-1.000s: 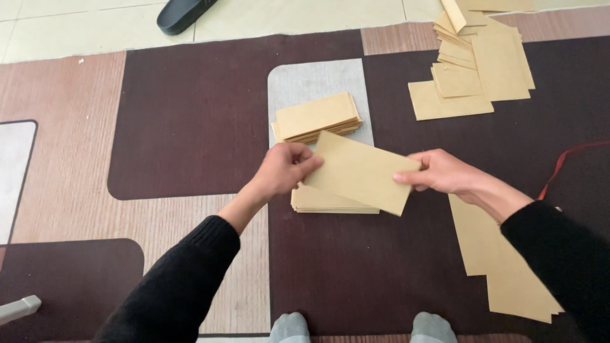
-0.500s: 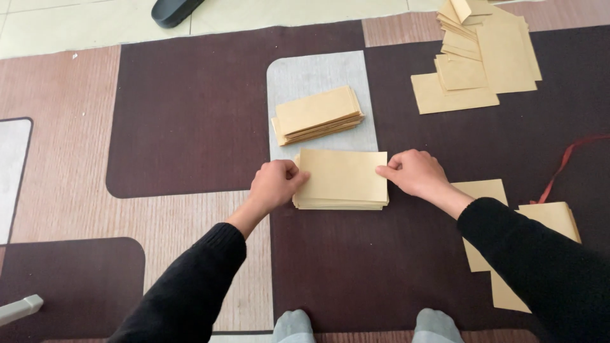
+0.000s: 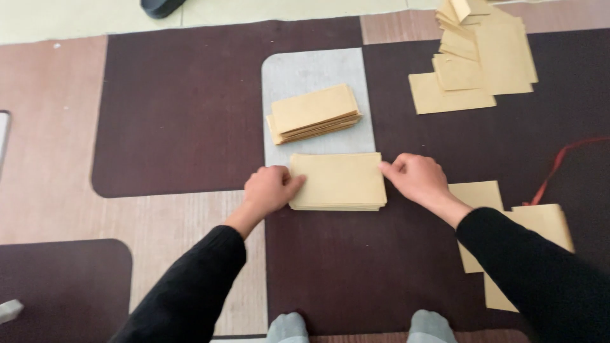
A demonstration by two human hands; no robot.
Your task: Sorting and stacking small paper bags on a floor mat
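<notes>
We kneel or sit over a patchwork rug (image 3: 184, 114) of dark brown, tan and grey panels, which takes up nearly the whole view; a strip of pale floor (image 3: 82, 19) shows along the top, with a dark shoe (image 3: 162, 6) at its edge.

On the rug, the loose sheets (image 3: 476, 63) of tan paper at the upper right lie fanned and overlapping, unsorted. More flat sheets (image 3: 540, 222) lie under our right sleeve, within easy reach. A red cord (image 3: 559, 165) curls at the right edge.

Toward the middle, on the grey panel, a far stack (image 3: 314, 113) sits slightly skewed, its layers squared and set aside out of the way. Just in front of it lies the near stack (image 3: 337, 181), straddling the grey and brown panels, directly between our hands.

Our left hand (image 3: 270, 189) is loosely curled, fingertips pressed against the stack's left short edge. Our right hand (image 3: 416, 178) is curled likewise, fingers touching the right short edge. Neither hand grips or lifts; they bear inward from opposite ends, which looks to us like a way of keeping the edges flush. The stack lies flat on the rug.

Our socked toes (image 3: 289, 327) peek in at the bottom.
</notes>
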